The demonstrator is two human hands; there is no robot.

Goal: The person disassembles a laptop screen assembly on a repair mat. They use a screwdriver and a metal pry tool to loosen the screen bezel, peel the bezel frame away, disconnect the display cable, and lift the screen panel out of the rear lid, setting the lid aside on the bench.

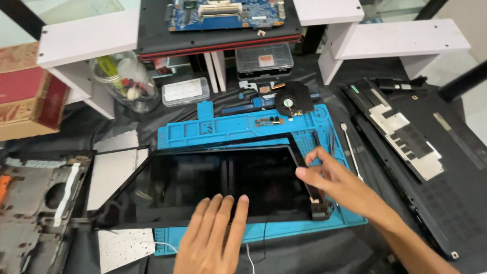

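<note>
An electronics repair bench — blue work mat (223,133), bare circuit board (223,14), opened laptop shells (436,167)

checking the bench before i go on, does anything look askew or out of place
The black screen panel lies skewed across the blue repair mat, its left end overhanging the mat. The left hand presses flat on it; the right hand touches its right edge.

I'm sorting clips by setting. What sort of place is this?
Likely a laptop repair bench: a blue repair mat under a detached screen panel, a bare circuit board on an opened laptop, and a loose cooling fan. Both hands rest on the panel.
</note>
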